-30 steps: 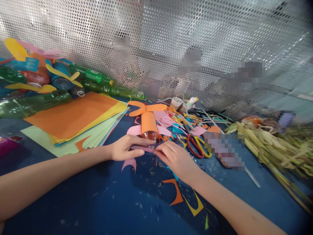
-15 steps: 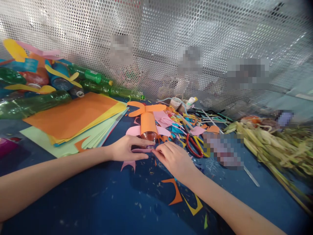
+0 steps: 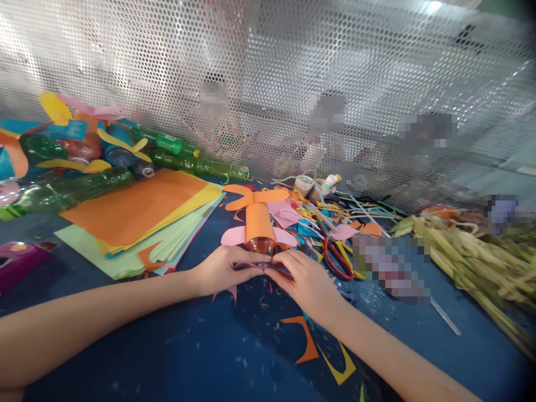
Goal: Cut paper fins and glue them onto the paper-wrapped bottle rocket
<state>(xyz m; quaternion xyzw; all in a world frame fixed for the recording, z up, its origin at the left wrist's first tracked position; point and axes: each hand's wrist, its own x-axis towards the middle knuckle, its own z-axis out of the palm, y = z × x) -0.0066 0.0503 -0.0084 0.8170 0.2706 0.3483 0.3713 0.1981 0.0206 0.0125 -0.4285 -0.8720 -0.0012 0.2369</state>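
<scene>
A clear plastic bottle [image 3: 260, 244] lies on the blue table, wrapped in orange paper [image 3: 258, 220]. Orange paper petals [image 3: 270, 195] spread at its far end and pink paper pieces [image 3: 234, 235] stick out at both sides. At the bottle's near end, my left hand [image 3: 228, 269] pinches a narrow, dark pinkish strip between thumb and fingers. My right hand [image 3: 299, 273] pinches the strip's other side, close to the left fingertips. The strip's middle lies against the bottle's cap end; the fingers partly hide it.
Coloured paper sheets [image 3: 138, 206] lie left, with green bottles [image 3: 79, 190] behind. Red-handled scissors [image 3: 337, 259], scraps and dry husks [image 3: 460, 251] are at the right. A magenta object [image 3: 25, 262] sits far left. Orange scraps [image 3: 307, 338] lie in front. Perforated sheeting [image 3: 268, 84] stands behind.
The view has shifted, so the scene sits slightly lower and further right. My right hand now grips the strip, which stretches between both hands; before, it showed mostly in my left fingers.
</scene>
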